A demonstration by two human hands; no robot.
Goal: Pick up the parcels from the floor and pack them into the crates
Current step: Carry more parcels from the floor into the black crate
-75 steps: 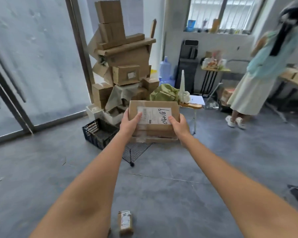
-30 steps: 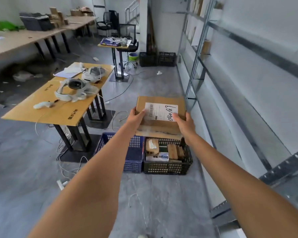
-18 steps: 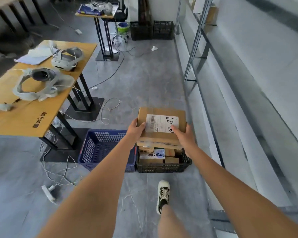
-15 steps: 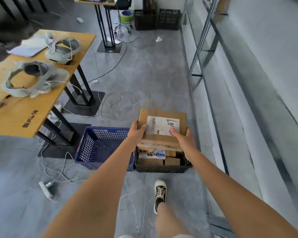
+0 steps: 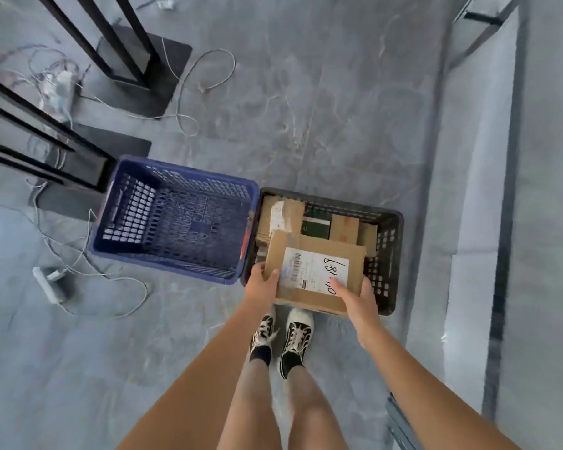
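Cardboard parcel (image 5: pixel 316 271), lower centre of the frame: white shipping label (image 5: pixel 314 274) bearing a barcode and small print, not legible. Handwritten black digits run along the label's right side, partly covered by a thumb; "18" and "0" readable, remainder uncertain. Other markings illegible.

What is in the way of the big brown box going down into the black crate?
Smaller cardboard parcels already lie in the black plastic crate, right under the brown labelled cardboard box. It would rest on them.
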